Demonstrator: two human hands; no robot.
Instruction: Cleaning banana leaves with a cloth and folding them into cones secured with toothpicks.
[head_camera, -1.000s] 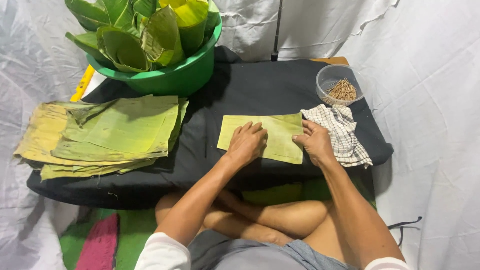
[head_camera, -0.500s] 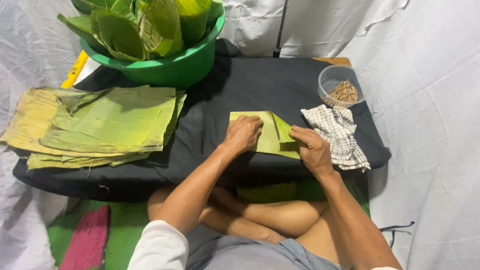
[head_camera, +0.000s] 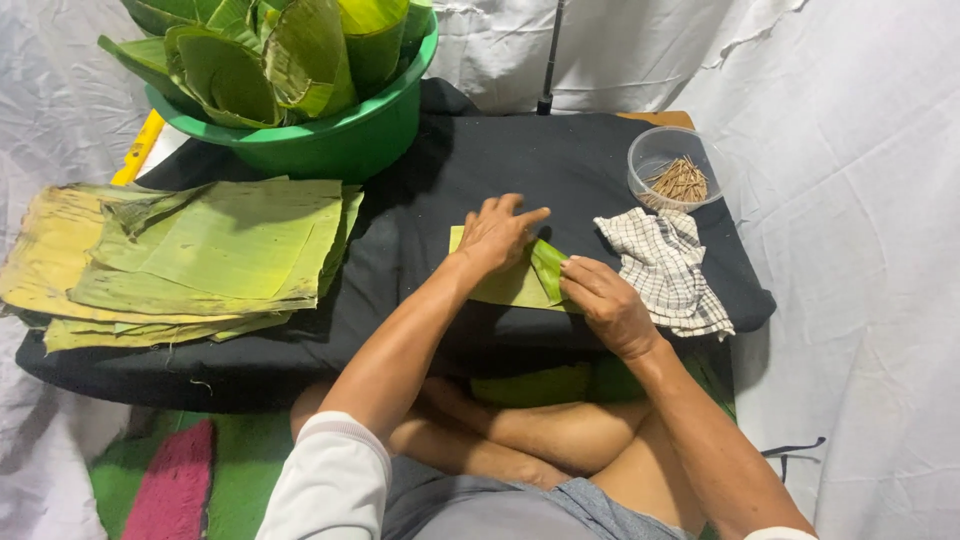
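A green banana leaf piece (head_camera: 515, 284) lies on the black cloth of the low table (head_camera: 560, 160), partly folded. My left hand (head_camera: 498, 232) presses flat on top of it, fingers spread. My right hand (head_camera: 605, 300) pinches the leaf's right side, which is folded inward into a darker green flap (head_camera: 548, 268). Most of the leaf is hidden under both hands.
A stack of flat banana leaves (head_camera: 190, 260) lies on the table's left. A green tub (head_camera: 330, 140) of rolled leaves stands at the back. A clear bowl of small sticks (head_camera: 677, 170) and a checked cloth (head_camera: 665, 268) sit at the right. White sheets surround everything.
The flat leaf has been folded from its right side toward the middle. My right hand moved inward with the flap, and my left hand stayed pressing on the leaf.
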